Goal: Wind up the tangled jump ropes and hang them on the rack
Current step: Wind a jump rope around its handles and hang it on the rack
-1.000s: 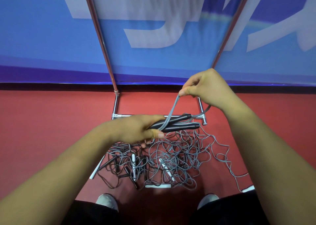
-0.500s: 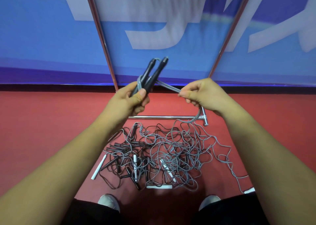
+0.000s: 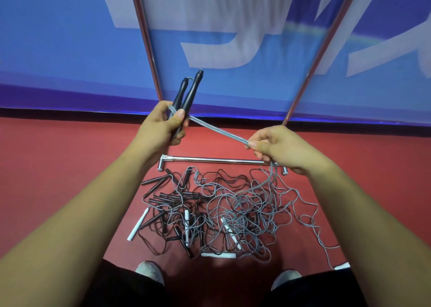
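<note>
My left hand (image 3: 161, 126) grips two black jump-rope handles (image 3: 190, 93) side by side, their tips pointing up and away. A grey rope (image 3: 219, 130) runs taut from those handles down to my right hand (image 3: 277, 149), which pinches it between thumb and fingers. Below my right hand the rope drops into a tangled pile of grey and black ropes (image 3: 233, 211) on the red floor, mixed with black and white handles. The rack's two metal uprights (image 3: 145, 38) rise behind, and its base bar (image 3: 214, 160) lies on the floor under my hands.
A blue banner wall (image 3: 70, 50) stands right behind the rack. My two shoes (image 3: 149, 269) are at the pile's near edge. A loose white handle (image 3: 137, 224) lies left of the pile, and a grey rope loop (image 3: 319, 232) trails off to the right.
My left hand has lifted the two handles from level to pointing up. My right hand moved down and to the right, drawing the grey rope taut between the hands.
</note>
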Available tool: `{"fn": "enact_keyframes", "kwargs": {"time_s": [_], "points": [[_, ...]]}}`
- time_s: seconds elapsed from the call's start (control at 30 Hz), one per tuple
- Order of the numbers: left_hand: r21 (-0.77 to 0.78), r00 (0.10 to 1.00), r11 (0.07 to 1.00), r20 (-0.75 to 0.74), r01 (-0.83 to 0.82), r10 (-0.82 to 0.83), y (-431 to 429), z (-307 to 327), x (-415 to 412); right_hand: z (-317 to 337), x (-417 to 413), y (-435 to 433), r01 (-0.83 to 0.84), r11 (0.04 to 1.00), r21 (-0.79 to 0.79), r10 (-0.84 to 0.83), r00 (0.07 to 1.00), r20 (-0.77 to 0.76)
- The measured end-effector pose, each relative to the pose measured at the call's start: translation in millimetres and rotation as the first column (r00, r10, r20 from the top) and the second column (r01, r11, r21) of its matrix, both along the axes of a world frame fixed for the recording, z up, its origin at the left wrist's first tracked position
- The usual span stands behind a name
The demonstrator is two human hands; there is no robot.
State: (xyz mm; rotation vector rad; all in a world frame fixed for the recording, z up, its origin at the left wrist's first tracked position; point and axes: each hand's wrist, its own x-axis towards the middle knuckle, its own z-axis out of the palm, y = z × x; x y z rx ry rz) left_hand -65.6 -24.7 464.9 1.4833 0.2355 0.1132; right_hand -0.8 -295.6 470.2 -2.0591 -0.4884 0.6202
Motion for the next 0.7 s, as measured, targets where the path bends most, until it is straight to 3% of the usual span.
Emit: {"fn": "enact_keyframes", "kwargs": {"time_s": [0.17, 0.3, 0.37, 0.5, 0.6, 0.7], "points": [[0.192, 0.997, 0.978, 0.003, -0.082, 0.084, 9, -5, 3, 4, -2, 2, 0.038, 0.994, 0.107, -0.028, 0.995, -0.096], [0.408, 0.992, 0.905, 0.019, -0.119, 0.122, 21, -12, 4, 12, -9, 6, 0.046, 0.997, 0.068, -0.035, 0.988, -0.153], [0.591, 0.993, 0.8, 0.012, -0.1, 0.115, 25, -15, 4, 18, -14, 10, 0.012, 0.997, 0.072, 0.001, 0.985, -0.173], [0.89, 0.998, 0.456, -0.046, 0.018, 0.05, 17, -20, 5, 33, -21, 20, -0.004, 0.988, 0.157, 0.045, 0.965, -0.259], [0.949, 0.987, 0.275, -0.157, 0.156, -0.017, 6, -26, 7, 40, -24, 26, 0.035, 0.967, 0.252, 0.053, 0.941, -0.335], [0.962, 0.975, 0.158, -0.219, 0.221, -0.027, -7, -30, 5, 43, -26, 30, 0.067, 0.957, 0.283, 0.038, 0.936, -0.351]]}}
